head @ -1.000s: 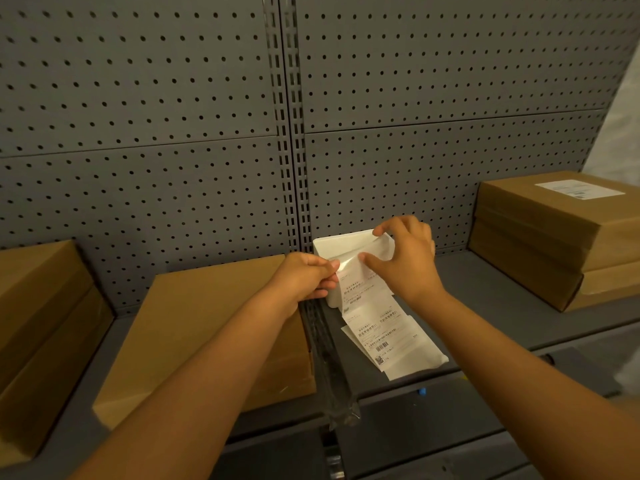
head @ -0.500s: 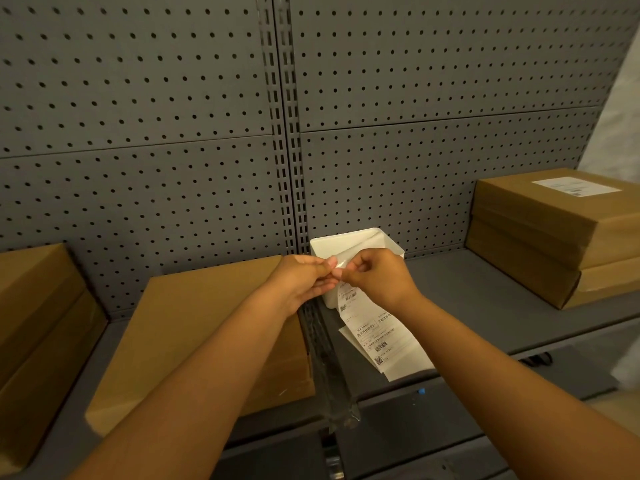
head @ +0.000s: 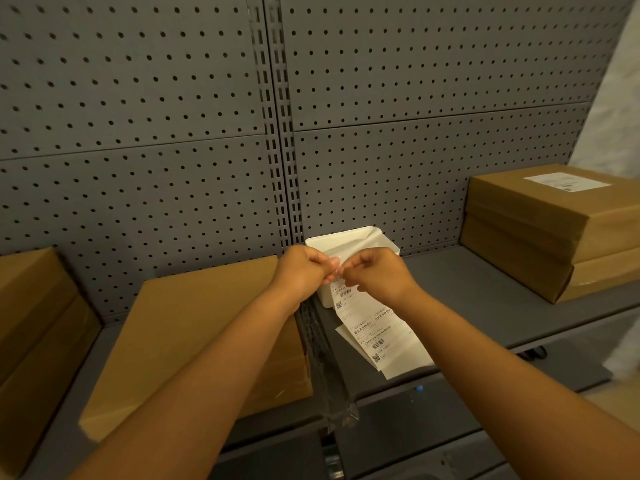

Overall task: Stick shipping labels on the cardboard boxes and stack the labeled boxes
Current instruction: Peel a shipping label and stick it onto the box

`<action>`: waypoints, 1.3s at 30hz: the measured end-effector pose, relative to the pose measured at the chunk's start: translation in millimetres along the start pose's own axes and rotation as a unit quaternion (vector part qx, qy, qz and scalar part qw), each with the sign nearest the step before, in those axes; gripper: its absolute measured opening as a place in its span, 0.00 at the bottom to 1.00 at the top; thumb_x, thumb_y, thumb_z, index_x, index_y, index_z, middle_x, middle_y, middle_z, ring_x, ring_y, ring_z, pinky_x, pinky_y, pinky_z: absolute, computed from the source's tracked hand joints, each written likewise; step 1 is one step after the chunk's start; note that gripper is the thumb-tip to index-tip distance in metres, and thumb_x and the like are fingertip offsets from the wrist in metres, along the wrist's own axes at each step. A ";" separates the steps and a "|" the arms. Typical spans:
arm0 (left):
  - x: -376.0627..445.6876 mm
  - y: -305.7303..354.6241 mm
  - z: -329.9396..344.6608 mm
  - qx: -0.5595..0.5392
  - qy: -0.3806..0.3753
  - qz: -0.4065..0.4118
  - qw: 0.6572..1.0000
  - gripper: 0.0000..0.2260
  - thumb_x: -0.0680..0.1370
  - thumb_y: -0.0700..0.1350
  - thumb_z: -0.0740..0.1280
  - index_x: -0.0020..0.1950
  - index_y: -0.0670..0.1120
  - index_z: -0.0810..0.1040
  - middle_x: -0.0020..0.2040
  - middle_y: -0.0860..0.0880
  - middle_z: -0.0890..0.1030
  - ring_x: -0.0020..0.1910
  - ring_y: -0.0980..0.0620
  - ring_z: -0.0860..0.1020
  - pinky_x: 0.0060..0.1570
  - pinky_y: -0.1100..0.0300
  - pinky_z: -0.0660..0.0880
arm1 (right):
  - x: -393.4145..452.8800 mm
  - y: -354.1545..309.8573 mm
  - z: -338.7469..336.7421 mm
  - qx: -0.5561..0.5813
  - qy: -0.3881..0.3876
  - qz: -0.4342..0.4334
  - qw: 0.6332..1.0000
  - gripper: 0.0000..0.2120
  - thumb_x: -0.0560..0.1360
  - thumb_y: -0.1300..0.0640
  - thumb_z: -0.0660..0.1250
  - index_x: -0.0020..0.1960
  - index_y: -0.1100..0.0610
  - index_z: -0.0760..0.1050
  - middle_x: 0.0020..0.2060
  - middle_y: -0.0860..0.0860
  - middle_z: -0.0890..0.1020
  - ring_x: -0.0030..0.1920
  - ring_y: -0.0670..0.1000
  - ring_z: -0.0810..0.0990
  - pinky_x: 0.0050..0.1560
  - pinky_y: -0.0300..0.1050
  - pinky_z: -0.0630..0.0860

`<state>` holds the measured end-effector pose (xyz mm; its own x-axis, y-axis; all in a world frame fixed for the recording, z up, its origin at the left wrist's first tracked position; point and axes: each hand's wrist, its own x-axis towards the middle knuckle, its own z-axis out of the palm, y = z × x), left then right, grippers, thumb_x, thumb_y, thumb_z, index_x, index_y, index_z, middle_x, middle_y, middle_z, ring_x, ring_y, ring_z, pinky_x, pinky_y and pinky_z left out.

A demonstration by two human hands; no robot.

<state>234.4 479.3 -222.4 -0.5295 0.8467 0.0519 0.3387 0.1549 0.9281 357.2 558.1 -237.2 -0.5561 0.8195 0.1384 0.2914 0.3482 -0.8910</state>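
Pinching the top end of a strip of labels (head: 372,327), the left hand (head: 304,273) and the right hand (head: 377,273) meet fingertip to fingertip in the head view, both with fingers curled tight around the paper. The strip hangs down from the hands and spreads over the grey shelf (head: 467,299) just below the right wrist; barcodes and print show on it, too small to read. How many labels it carries cannot be told.

Directly behind the hands stands a white bin (head: 349,242), its front partly hidden by the knuckles.

Under the left forearm lies a flat cardboard box (head: 194,327) with a bare top. Farther out to the left of that hand sits a stack of boxes (head: 31,317), cut by the frame edge.

Well to the right of the right hand is a second stack (head: 540,237) of 2 boxes, and the upper one bears a white label (head: 568,181) on its lid.

Below and between the forearms, a clear plastic sleeve (head: 332,386) drapes over the shelf's front edge.

A grey pegboard (head: 138,98) rises behind everything.
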 end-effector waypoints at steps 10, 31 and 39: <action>5.3 0.6 -4.6 0.084 0.029 0.032 0.996 0.10 0.76 0.42 0.70 0.35 0.47 0.79 0.41 0.43 0.84 0.42 0.49 0.81 0.54 0.50 0.79 | -2.0 -0.5 -7.9 0.041 -0.017 0.014 0.999 0.02 0.73 0.61 0.70 0.43 0.59 0.80 0.40 0.55 0.83 0.38 0.47 0.80 0.39 0.38 0.76; 23.9 -12.7 -19.7 0.086 0.051 -0.034 0.994 0.08 0.77 0.41 0.68 0.37 0.44 0.78 0.39 0.48 0.81 0.42 0.51 0.79 0.53 0.56 0.78 | -14.2 38.4 -50.9 -0.017 0.021 0.143 0.989 0.03 0.74 0.60 0.70 0.43 0.60 0.78 0.44 0.55 0.83 0.42 0.51 0.81 0.35 0.38 0.74; 30.7 -17.2 -18.5 0.094 0.074 -0.045 0.992 0.11 0.76 0.40 0.69 0.33 0.46 0.78 0.41 0.46 0.82 0.49 0.45 0.81 0.56 0.50 0.78 | -16.2 56.8 -67.3 -0.061 0.042 0.163 0.984 0.03 0.75 0.61 0.69 0.44 0.60 0.78 0.42 0.56 0.83 0.40 0.50 0.80 0.38 0.40 0.76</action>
<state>197.9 493.2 -230.0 -0.6672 0.7439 0.0383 0.4162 0.3297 0.8474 435.1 595.2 -261.0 -0.3531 0.9295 -0.1064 0.5374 0.1084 -0.8363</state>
